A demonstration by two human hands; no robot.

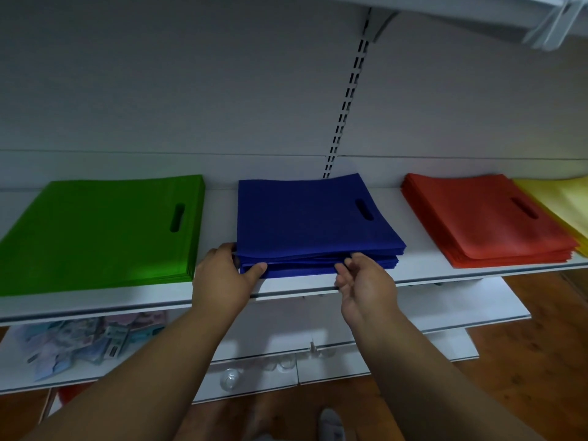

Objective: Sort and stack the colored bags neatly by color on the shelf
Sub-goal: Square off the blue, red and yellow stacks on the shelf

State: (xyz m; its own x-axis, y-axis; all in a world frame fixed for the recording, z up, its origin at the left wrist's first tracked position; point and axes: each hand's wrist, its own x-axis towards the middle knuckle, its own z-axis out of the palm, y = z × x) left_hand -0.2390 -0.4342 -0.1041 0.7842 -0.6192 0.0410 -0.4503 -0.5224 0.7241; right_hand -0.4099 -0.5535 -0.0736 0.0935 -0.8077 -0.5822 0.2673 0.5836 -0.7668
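Four stacks of flat bags lie on the white shelf (pixel 219 218): green (pixel 95 230) at the left, blue (pixel 305 218) in the middle, red (pixel 483 218) to the right, and yellow (pixel 563 202) at the far right, overlapping the red stack's edge. My left hand (pixel 222 275) grips the front left corner of the blue stack, thumb along its front edge. At the stack's front edge, right of centre, the fingertips of my right hand (pixel 362 281) touch the layers of bags. The upper blue bags sit slightly askew on the lower ones.
Lower white shelves hold packets with printed labels (pixel 86 342) at the left and small clear items (pixel 232 377) in the middle. A slotted upright (pixel 346 100) runs up the back wall. Another shelf (pixel 477 14) hangs overhead at the right. Wooden floor (pixel 525 361) lies below.
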